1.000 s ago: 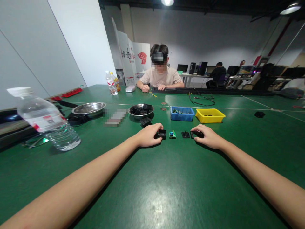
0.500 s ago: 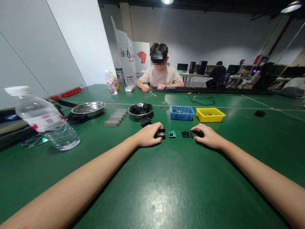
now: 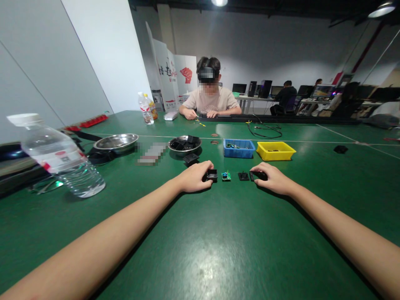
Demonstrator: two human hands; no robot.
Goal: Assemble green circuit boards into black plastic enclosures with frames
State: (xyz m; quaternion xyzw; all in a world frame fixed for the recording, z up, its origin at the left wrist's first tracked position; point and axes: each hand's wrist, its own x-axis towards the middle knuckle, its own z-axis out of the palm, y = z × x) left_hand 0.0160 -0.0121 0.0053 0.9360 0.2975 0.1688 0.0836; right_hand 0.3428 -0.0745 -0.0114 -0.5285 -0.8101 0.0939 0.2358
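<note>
My left hand [image 3: 194, 177] rests on the green table [image 3: 218, 250] with its fingers closed round a small black plastic housing [image 3: 212, 175]. My right hand [image 3: 272, 178] lies to the right, pinching a flat black plastic piece [image 3: 259, 176]. Between the two hands sit a small green circuit board [image 3: 226, 176] and another small black part [image 3: 243, 176], both loose on the table.
Behind the hands stand a steel bowl of black parts [image 3: 184, 144], a blue bin [image 3: 239, 148] and a yellow bin [image 3: 275, 151]. An empty steel dish [image 3: 116, 142] and a water bottle [image 3: 56, 156] are at the left. A person [image 3: 210, 98] works at the far side.
</note>
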